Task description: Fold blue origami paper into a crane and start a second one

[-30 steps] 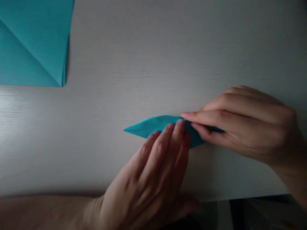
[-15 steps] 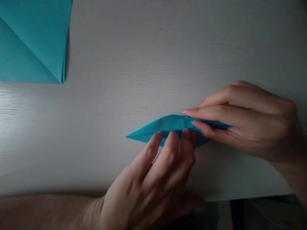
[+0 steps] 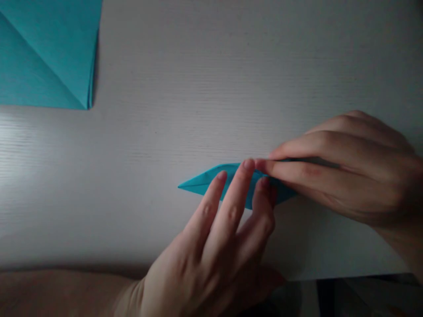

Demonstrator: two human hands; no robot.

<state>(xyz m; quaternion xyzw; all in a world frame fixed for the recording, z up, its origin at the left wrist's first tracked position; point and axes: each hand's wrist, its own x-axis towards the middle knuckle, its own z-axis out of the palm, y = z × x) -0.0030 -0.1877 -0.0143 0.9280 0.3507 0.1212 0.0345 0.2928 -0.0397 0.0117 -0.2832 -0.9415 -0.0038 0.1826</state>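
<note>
A narrow, pointed piece of folded blue paper (image 3: 198, 181) lies on the table, its sharp tip facing left. My left hand (image 3: 214, 246) reaches over it from below with its fingers spread. Several of its fingertips press on the paper's middle, and its thumb stays off the paper, low and in shadow. Over the right part of the folded paper, my right hand (image 3: 350, 171) has its fingers closed at the upper edge. That hand covers the paper's right end, and its thumb is hidden.
At the upper left lies a larger teal paper (image 3: 49, 57) with a diagonal crease and layered edges, partly out of view. The pale wood-grain table (image 3: 139, 88) ends in a front edge at the lower right, with dark, unclear shapes beneath.
My left fingers have stretched upward to the paper's top edge and spread wider. My right hand has shifted slightly right, its thumb now out of sight. The paper's raised upper edge looks flatter.
</note>
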